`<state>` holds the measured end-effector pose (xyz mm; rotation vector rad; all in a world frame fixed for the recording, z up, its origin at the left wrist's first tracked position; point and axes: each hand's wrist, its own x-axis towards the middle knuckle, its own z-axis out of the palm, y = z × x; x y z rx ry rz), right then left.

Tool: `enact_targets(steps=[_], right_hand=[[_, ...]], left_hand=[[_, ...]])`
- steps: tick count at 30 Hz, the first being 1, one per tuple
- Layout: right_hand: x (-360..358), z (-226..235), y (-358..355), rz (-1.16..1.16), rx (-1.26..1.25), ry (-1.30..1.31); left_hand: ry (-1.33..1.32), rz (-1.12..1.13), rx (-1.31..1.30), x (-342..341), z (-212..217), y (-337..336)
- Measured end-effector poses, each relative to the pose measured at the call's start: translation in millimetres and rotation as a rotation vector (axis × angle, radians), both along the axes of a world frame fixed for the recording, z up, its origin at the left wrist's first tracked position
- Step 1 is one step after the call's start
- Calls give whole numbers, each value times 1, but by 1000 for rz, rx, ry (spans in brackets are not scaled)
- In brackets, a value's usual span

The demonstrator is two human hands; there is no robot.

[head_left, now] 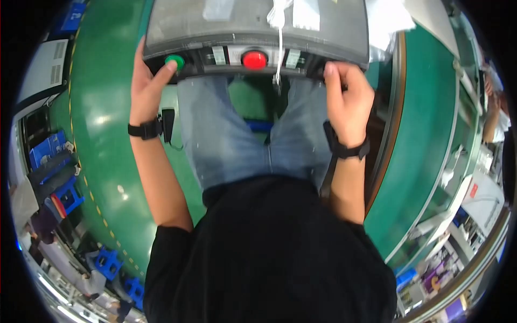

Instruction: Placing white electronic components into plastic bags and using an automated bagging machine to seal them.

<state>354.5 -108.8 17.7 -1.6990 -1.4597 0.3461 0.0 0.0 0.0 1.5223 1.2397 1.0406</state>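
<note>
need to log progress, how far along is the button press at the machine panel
Done: both hands are up at the front control panel. In hand: the left hand has its thumb on the green button, and the right hand grips the panel's right end, where any button is hidden. Left: the red button in the middle is untouched.

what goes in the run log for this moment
left hand: thumb on green button | right hand: gripping panel edge | red button: untouched

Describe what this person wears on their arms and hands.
Both hands are bare, no gloves. The left hand and right hand each have a black strap around the wrist, each with a black cord or tab hanging off. Short black sleeves leave the forearms uncovered.
</note>
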Motion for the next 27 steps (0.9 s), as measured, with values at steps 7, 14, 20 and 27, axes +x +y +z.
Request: enact_targets(steps=[7, 14, 20, 27], right_hand=[[-11, 22, 14, -3, -70, 87], [1, 27, 10, 4, -109, -58], [-14, 154, 44, 102, 275, -94], [182, 255, -93, -312, 0, -499]], left_hand=[[-215, -2, -93, 2, 9, -1], [-65, 0, 44, 12, -16, 9], [27, 35, 132, -18, -33, 16], [83, 279, 139, 3, -21, -38]])
